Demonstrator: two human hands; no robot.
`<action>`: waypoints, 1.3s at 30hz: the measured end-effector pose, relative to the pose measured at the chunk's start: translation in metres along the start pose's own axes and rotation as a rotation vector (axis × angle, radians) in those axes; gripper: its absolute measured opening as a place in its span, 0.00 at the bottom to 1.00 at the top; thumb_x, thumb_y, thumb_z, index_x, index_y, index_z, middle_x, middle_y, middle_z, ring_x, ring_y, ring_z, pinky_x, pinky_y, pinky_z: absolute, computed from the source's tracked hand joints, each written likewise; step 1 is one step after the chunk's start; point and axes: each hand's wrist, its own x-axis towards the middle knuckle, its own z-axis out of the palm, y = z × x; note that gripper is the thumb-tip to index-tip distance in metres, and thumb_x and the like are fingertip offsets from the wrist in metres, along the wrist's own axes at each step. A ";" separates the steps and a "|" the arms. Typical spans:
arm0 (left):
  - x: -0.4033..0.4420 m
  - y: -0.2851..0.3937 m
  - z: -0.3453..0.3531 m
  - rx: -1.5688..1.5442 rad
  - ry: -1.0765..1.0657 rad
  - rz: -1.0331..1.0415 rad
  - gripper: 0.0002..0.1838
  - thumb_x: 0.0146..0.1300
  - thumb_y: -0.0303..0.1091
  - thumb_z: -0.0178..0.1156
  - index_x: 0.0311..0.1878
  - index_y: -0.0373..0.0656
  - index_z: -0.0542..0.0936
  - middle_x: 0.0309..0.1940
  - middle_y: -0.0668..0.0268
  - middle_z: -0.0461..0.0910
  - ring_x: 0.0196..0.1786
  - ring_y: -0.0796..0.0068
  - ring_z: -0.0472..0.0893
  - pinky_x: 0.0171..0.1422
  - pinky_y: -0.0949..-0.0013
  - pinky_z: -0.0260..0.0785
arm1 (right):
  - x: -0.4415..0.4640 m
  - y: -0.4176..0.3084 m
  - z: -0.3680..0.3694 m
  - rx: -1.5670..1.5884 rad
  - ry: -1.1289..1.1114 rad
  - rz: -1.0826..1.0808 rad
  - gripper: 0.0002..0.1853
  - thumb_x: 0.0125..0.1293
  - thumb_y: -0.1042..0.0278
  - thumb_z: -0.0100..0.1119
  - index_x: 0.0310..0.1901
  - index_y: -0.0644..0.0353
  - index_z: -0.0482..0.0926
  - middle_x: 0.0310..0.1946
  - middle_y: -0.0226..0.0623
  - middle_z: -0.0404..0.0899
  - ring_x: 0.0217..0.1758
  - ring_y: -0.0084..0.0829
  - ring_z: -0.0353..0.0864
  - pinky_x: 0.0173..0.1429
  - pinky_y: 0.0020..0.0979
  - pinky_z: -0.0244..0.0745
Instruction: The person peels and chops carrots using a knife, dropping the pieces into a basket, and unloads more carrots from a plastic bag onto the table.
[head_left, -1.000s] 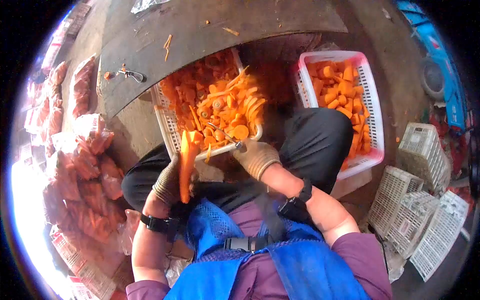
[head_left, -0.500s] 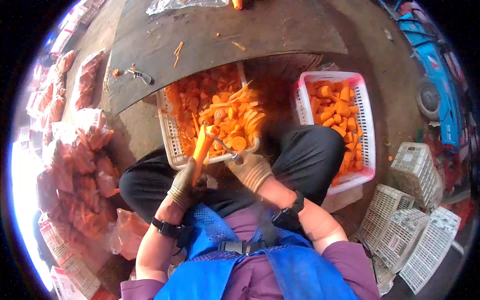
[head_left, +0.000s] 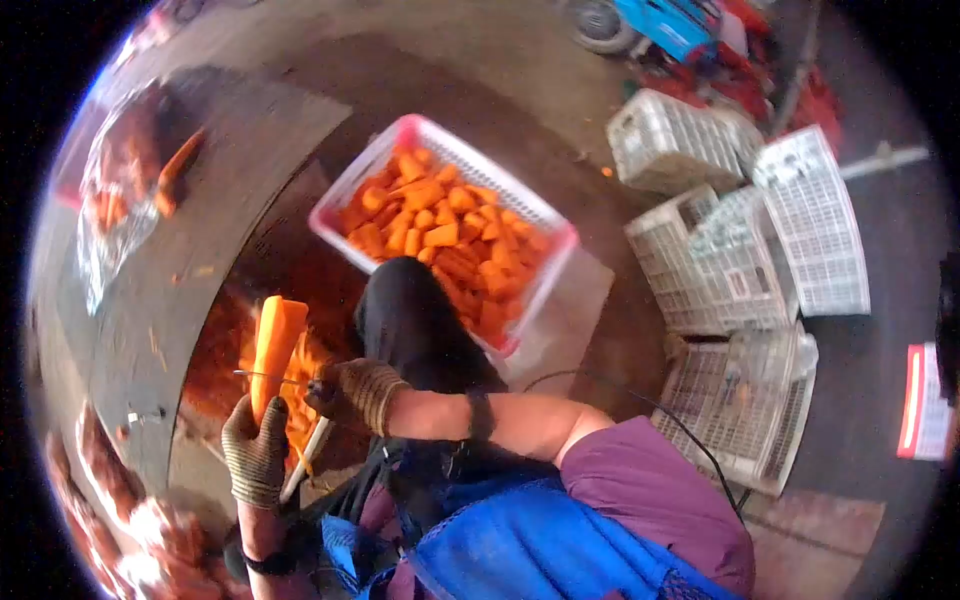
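Observation:
A peeled orange carrot (head_left: 278,335) stands nearly upright in my left hand (head_left: 255,455), its thick end pointing away from me. My gloved fingers wrap around its lower part. Closed on the handle of a peeler (head_left: 297,381), my right hand (head_left: 355,395) holds the thin metal blade across the carrot's side. Beneath both hands are carrot peelings (head_left: 302,420) in a white basket (head_left: 305,460), partly hidden by my arms and legs. Beyond my knee sits a pink-and-white basket (head_left: 505,180) filled with cut carrot pieces (head_left: 440,235).
A dark board (head_left: 240,130) at left bears a clear bag (head_left: 125,180), a loose carrot (head_left: 180,165) and a small metal tool (head_left: 145,415). Bagged carrots (head_left: 165,540) lie lower left. White crates (head_left: 735,250) and a black cord (head_left: 690,430) are at right; a blue vehicle (head_left: 670,25) stands behind.
My view has swung to the right, bringing the basket of pieces to the middle. The carrot is now raised more upright, and the peeler has moved lower along it.

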 end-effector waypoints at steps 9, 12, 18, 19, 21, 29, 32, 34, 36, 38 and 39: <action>0.054 0.049 0.101 0.481 -0.341 1.132 0.12 0.65 0.37 0.58 0.33 0.35 0.76 0.20 0.74 0.70 0.23 0.83 0.71 0.21 0.75 0.59 | -0.069 0.079 -0.028 -0.367 0.270 0.034 0.07 0.60 0.69 0.48 0.37 0.53 0.77 0.31 0.34 0.78 0.38 0.33 0.79 0.43 0.32 0.77; 0.053 0.058 0.143 0.051 -0.516 0.362 0.14 0.62 0.40 0.60 0.33 0.37 0.77 0.18 0.65 0.71 0.20 0.71 0.73 0.23 0.70 0.64 | -0.087 0.104 -0.040 -0.345 0.433 0.096 0.08 0.61 0.70 0.47 0.32 0.60 0.78 0.25 0.38 0.79 0.30 0.39 0.82 0.35 0.39 0.79; 0.066 0.084 0.191 0.632 -0.489 0.488 0.22 0.65 0.49 0.57 0.31 0.35 0.77 0.21 0.71 0.74 0.20 0.79 0.70 0.22 0.74 0.60 | -0.098 0.137 -0.043 -0.316 0.280 0.416 0.10 0.63 0.70 0.45 0.36 0.60 0.78 0.27 0.43 0.80 0.31 0.42 0.82 0.34 0.39 0.78; 0.066 0.086 0.195 0.376 -0.609 0.280 0.22 0.65 0.49 0.57 0.31 0.35 0.77 0.21 0.71 0.74 0.20 0.79 0.70 0.22 0.74 0.60 | -0.099 0.139 -0.048 -0.328 0.204 0.430 0.11 0.64 0.69 0.45 0.38 0.60 0.78 0.28 0.44 0.80 0.33 0.43 0.82 0.36 0.39 0.78; 0.066 0.087 0.203 -0.145 -0.805 -0.152 0.22 0.65 0.50 0.57 0.31 0.36 0.77 0.21 0.71 0.73 0.19 0.79 0.69 0.22 0.74 0.59 | -0.089 0.155 -0.018 -0.028 0.462 0.434 0.12 0.62 0.64 0.48 0.36 0.58 0.80 0.29 0.46 0.82 0.34 0.45 0.83 0.36 0.42 0.79; 0.116 0.086 0.261 -0.015 -0.500 0.225 0.19 0.65 0.43 0.58 0.45 0.33 0.76 0.29 0.64 0.78 0.31 0.78 0.75 0.36 0.75 0.68 | -0.073 0.191 -0.015 0.459 0.277 0.947 0.13 0.63 0.59 0.53 0.40 0.58 0.79 0.34 0.46 0.81 0.38 0.42 0.81 0.39 0.36 0.75; 0.137 0.082 0.245 0.059 -0.376 0.358 0.21 0.66 0.40 0.57 0.55 0.33 0.72 0.43 0.60 0.78 0.40 0.73 0.78 0.46 0.73 0.70 | -0.095 0.204 -0.012 0.538 0.362 0.917 0.12 0.61 0.58 0.56 0.36 0.58 0.80 0.32 0.46 0.80 0.35 0.42 0.81 0.37 0.37 0.75; 0.131 0.095 0.223 -0.155 -0.331 0.339 0.21 0.68 0.37 0.54 0.60 0.35 0.70 0.50 0.61 0.77 0.42 0.72 0.79 0.46 0.73 0.72 | -0.111 0.213 0.001 0.598 0.414 0.894 0.12 0.59 0.58 0.58 0.34 0.59 0.80 0.30 0.46 0.80 0.34 0.42 0.81 0.36 0.37 0.74; 0.119 0.103 0.169 -0.127 -0.314 0.222 0.19 0.69 0.35 0.52 0.60 0.38 0.71 0.49 0.61 0.78 0.42 0.76 0.79 0.40 0.74 0.72 | -0.124 0.230 0.029 0.785 0.455 0.911 0.12 0.58 0.58 0.61 0.33 0.58 0.80 0.27 0.45 0.79 0.30 0.40 0.80 0.34 0.38 0.74; 0.115 0.063 0.117 -0.263 -0.191 0.212 0.17 0.70 0.34 0.49 0.58 0.37 0.72 0.47 0.62 0.79 0.42 0.75 0.80 0.38 0.76 0.72 | -0.137 0.250 0.062 0.916 0.502 0.877 0.12 0.56 0.58 0.63 0.33 0.57 0.80 0.24 0.41 0.77 0.26 0.36 0.78 0.31 0.37 0.71; 0.098 0.061 0.091 -0.173 -0.093 0.198 0.17 0.70 0.35 0.48 0.57 0.36 0.73 0.45 0.63 0.80 0.41 0.74 0.80 0.38 0.77 0.71 | -0.143 0.251 0.066 0.893 0.539 0.813 0.12 0.55 0.58 0.64 0.33 0.57 0.80 0.22 0.40 0.76 0.25 0.35 0.76 0.29 0.37 0.70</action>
